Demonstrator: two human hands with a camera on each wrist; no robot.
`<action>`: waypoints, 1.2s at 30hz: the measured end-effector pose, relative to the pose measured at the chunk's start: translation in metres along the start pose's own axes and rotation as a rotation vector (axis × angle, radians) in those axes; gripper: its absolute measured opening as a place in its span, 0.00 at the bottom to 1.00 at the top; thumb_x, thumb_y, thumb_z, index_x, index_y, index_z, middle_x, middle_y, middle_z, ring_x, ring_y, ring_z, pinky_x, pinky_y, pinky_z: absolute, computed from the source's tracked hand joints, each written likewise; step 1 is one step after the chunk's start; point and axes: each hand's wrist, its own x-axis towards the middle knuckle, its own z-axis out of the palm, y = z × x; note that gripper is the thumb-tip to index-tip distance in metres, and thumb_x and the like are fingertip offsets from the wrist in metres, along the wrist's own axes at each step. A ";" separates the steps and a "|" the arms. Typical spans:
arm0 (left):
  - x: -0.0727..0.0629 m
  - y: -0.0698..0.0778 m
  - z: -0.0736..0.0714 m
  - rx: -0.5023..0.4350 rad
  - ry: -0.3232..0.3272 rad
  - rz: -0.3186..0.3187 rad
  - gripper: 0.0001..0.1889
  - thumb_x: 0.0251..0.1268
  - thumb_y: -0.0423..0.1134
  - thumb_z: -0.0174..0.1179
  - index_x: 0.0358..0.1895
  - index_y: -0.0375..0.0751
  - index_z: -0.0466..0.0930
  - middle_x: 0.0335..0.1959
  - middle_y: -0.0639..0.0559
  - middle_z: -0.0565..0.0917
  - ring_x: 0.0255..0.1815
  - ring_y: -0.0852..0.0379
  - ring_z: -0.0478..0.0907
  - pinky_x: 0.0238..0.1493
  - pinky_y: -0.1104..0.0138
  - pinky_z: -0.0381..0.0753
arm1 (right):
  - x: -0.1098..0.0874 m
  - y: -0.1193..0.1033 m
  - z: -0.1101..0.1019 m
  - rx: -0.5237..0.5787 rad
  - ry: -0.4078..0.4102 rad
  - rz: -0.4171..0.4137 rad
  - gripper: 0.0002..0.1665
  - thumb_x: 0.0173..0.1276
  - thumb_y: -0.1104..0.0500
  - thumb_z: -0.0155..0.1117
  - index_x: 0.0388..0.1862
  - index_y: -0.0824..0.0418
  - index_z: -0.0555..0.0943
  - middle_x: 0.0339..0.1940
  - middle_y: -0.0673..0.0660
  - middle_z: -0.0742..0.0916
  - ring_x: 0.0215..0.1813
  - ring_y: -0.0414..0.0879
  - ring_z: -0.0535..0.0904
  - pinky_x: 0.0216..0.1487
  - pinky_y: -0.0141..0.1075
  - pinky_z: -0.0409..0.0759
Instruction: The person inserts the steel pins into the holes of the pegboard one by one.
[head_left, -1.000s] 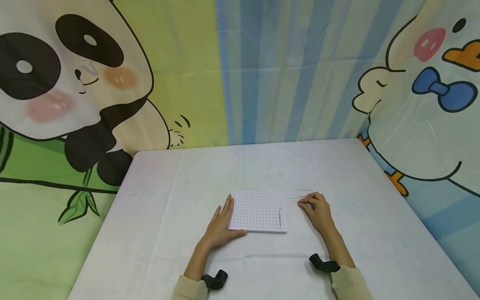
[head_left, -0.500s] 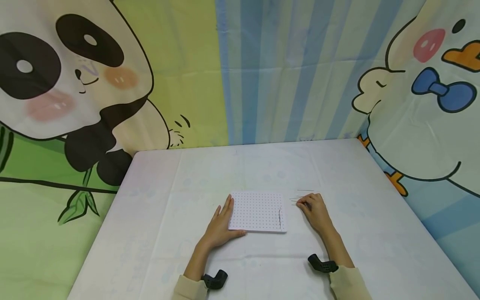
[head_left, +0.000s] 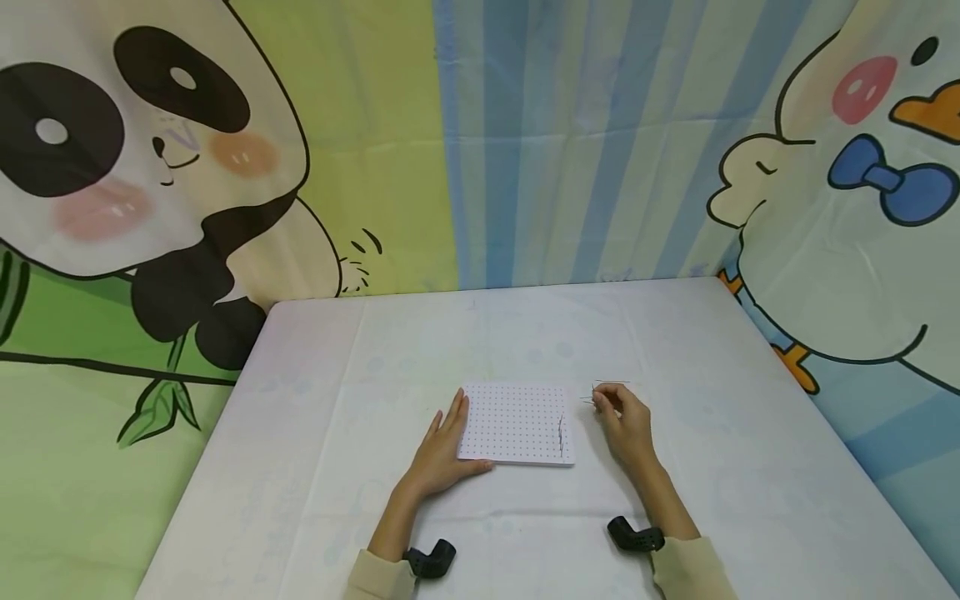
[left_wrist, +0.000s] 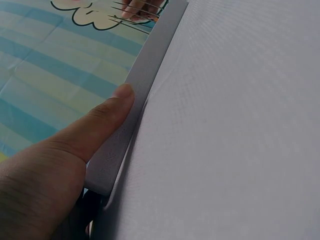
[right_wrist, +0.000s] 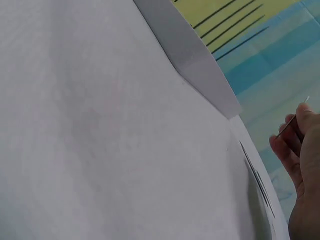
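Note:
A white board (head_left: 510, 425) with rows of small holes lies on the table. My left hand (head_left: 441, 458) rests against it, fingers extended along its left edge; in the left wrist view the straight thumb (left_wrist: 102, 120) presses its front side. Several thin needles (right_wrist: 232, 30) stand in a row near the board's right edge. Right of the board, my right hand (head_left: 628, 423) pinches one needle (right_wrist: 290, 124) between thumb and fingertips, tilted and raised above the tabletop. Beside that hand lie loose needles (right_wrist: 257, 181), partly hidden by the fingers in the head view.
A white cloth covers the table (head_left: 360, 400). Behind it hangs a curtain (head_left: 555, 150) printed with stripes, a panda and a duck. Black wrist cameras (head_left: 431, 559) sit on both wrists.
My right hand has lifted a needle from among the loose ones, turning its fingers upward and shifting slightly left. My left hand and the board have stayed in place.

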 end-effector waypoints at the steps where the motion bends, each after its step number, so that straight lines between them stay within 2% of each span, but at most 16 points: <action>1: 0.000 0.000 0.000 0.001 0.000 0.001 0.61 0.44 0.63 0.66 0.73 0.35 0.37 0.74 0.51 0.35 0.73 0.59 0.38 0.70 0.60 0.34 | 0.000 -0.002 0.002 0.057 0.003 0.017 0.06 0.65 0.61 0.60 0.38 0.64 0.78 0.30 0.55 0.83 0.32 0.41 0.80 0.35 0.24 0.79; 4: 0.000 0.000 0.000 0.006 -0.003 0.003 0.61 0.44 0.64 0.65 0.73 0.35 0.37 0.74 0.50 0.36 0.73 0.59 0.38 0.70 0.60 0.34 | -0.001 -0.011 0.007 0.212 -0.010 0.045 0.06 0.63 0.66 0.61 0.37 0.67 0.77 0.29 0.60 0.83 0.29 0.46 0.81 0.32 0.30 0.81; 8: 0.000 0.001 0.000 0.000 -0.003 0.003 0.61 0.44 0.63 0.66 0.72 0.35 0.37 0.74 0.49 0.36 0.73 0.58 0.39 0.71 0.59 0.35 | -0.002 -0.024 0.011 0.295 -0.077 0.031 0.06 0.58 0.74 0.62 0.35 0.72 0.76 0.30 0.65 0.82 0.30 0.51 0.82 0.32 0.34 0.82; 15: 0.000 0.001 -0.001 -0.001 -0.011 -0.001 0.61 0.44 0.63 0.66 0.73 0.35 0.36 0.74 0.49 0.36 0.73 0.59 0.38 0.70 0.60 0.34 | -0.001 -0.049 0.012 0.253 -0.187 -0.074 0.08 0.54 0.78 0.62 0.34 0.75 0.76 0.33 0.66 0.81 0.37 0.50 0.80 0.36 0.36 0.82; 18: 0.000 0.001 -0.001 0.003 -0.007 0.003 0.61 0.44 0.63 0.66 0.73 0.35 0.37 0.74 0.49 0.37 0.73 0.59 0.38 0.70 0.60 0.35 | -0.001 -0.053 0.012 0.232 -0.215 -0.098 0.08 0.54 0.78 0.62 0.33 0.74 0.76 0.32 0.65 0.82 0.37 0.50 0.81 0.36 0.36 0.82; 23: 0.000 0.001 -0.001 0.005 -0.003 0.010 0.61 0.44 0.63 0.66 0.72 0.34 0.37 0.74 0.48 0.37 0.73 0.58 0.38 0.71 0.59 0.35 | -0.001 -0.054 0.012 0.216 -0.252 -0.127 0.08 0.54 0.78 0.63 0.33 0.74 0.77 0.31 0.66 0.83 0.36 0.55 0.81 0.36 0.37 0.82; 28: -0.001 0.001 -0.001 0.005 -0.007 0.005 0.61 0.44 0.64 0.65 0.72 0.35 0.37 0.74 0.49 0.37 0.73 0.58 0.38 0.70 0.60 0.35 | -0.003 -0.044 0.016 0.166 -0.262 -0.167 0.08 0.53 0.78 0.63 0.33 0.71 0.77 0.31 0.63 0.84 0.36 0.55 0.81 0.36 0.38 0.82; 33: -0.001 0.001 -0.001 0.000 -0.006 0.005 0.61 0.44 0.63 0.65 0.72 0.35 0.37 0.74 0.49 0.37 0.73 0.58 0.38 0.70 0.60 0.35 | -0.004 -0.023 0.021 0.076 -0.246 -0.202 0.11 0.53 0.74 0.67 0.34 0.63 0.79 0.30 0.55 0.85 0.33 0.47 0.82 0.37 0.35 0.81; 36: 0.000 0.000 -0.001 0.003 -0.002 0.006 0.61 0.44 0.64 0.65 0.73 0.35 0.37 0.74 0.50 0.36 0.73 0.58 0.38 0.70 0.60 0.35 | -0.003 -0.020 0.021 0.021 -0.244 -0.210 0.11 0.54 0.70 0.68 0.34 0.59 0.79 0.29 0.50 0.84 0.32 0.41 0.81 0.37 0.31 0.79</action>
